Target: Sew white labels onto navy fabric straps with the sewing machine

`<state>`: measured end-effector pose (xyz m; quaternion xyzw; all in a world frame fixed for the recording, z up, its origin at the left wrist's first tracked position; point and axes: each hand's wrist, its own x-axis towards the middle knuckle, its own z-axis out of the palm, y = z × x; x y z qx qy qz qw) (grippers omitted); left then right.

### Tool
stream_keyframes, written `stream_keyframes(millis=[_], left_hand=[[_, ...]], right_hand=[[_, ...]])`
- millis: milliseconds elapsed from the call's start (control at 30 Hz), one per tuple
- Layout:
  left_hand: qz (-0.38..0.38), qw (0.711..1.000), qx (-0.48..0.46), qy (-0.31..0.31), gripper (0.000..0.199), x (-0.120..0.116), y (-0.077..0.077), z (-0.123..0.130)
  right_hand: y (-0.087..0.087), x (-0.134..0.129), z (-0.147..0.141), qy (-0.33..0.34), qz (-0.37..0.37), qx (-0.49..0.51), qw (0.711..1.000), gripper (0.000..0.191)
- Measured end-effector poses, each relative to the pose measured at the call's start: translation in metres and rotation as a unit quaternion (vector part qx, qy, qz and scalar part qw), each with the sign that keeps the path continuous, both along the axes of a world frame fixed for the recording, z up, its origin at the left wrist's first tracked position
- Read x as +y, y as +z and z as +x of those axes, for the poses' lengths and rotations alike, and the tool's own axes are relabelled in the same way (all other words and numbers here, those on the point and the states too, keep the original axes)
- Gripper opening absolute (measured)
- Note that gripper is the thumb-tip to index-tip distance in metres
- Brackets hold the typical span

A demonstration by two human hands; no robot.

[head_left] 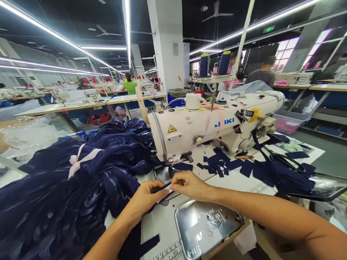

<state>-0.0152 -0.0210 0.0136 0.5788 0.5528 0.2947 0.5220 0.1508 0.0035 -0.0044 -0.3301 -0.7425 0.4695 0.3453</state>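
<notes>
In the head view my left hand point(148, 196) is closed, pinching a narrow navy fabric strip point(167, 185) between thumb and fingers. My right hand point(191, 186) pinches the strip's other side, fingertips close to the left ones; a small pale bit shows between them. Both hands are just in front of the needle area of a white sewing machine point(187, 133). Left of the machine lies a large heap of navy fabric point(67, 195), tied with a pale pink strip point(81, 160). Small navy fabric pieces point(217, 162) lie scattered under the machine's arm.
A shiny metal tray point(200, 225) sits at the table's front edge, below my right forearm. Black-handled scissors point(287, 160) lie on navy pieces at the right. Navy thread cones point(204, 65) stand behind the machine. Other people work at tables farther back.
</notes>
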Motion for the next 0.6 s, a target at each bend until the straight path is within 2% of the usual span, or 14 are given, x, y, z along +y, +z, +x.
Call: stream_keyframes(millis=[100,167,200,267,333,367,400,433,500,533,567,600], left_hand=[[0.024,0.999,0.011,-0.023,0.034,0.002,-0.003,-0.001],[0.051,0.997,0.025,-0.043,0.032,0.001,-0.005,-0.003],[0.069,0.996,0.035,-0.053,0.032,0.0,-0.006,-0.004],[0.121,0.988,0.066,-0.062,0.03,-0.002,-0.007,-0.008],[0.224,0.965,0.124,-0.058,0.027,-0.003,-0.006,-0.012],[0.301,0.937,0.168,-0.052,0.025,-0.003,-0.004,-0.013],[0.39,0.893,0.219,-0.047,0.022,-0.002,-0.002,-0.013],[0.484,0.831,0.271,-0.041,0.022,0.0,0.001,-0.011],[0.637,0.679,0.362,-0.048,0.027,0.006,0.005,-0.004],[0.686,0.611,0.392,-0.057,0.031,0.011,0.005,0.001],[0.71,0.562,0.417,-0.079,0.034,0.015,0.004,0.007],[0.717,0.535,0.436,-0.102,0.035,0.02,0.002,0.012]], right_hand=[[0.002,-0.001,0.006,0.023,0.066,-0.038,0.997,0.013],[0.004,0.001,0.019,0.039,0.156,-0.107,0.981,0.011],[0.005,0.004,0.029,0.039,0.212,-0.152,0.965,0.013],[0.004,0.012,0.051,0.016,0.321,-0.249,0.914,0.017],[0.003,0.023,0.074,-0.018,0.379,-0.335,0.862,0.018],[0.003,0.029,0.084,-0.034,0.386,-0.371,0.844,0.018],[0.003,0.035,0.093,-0.051,0.386,-0.401,0.829,0.019],[0.003,0.042,0.098,-0.07,0.383,-0.425,0.817,0.019],[0.006,0.057,0.103,-0.123,0.379,-0.462,0.792,0.019],[0.008,0.065,0.102,-0.154,0.379,-0.477,0.778,0.019],[0.01,0.073,0.099,-0.183,0.377,-0.492,0.763,0.022],[0.012,0.082,0.096,-0.206,0.373,-0.506,0.75,0.026]])
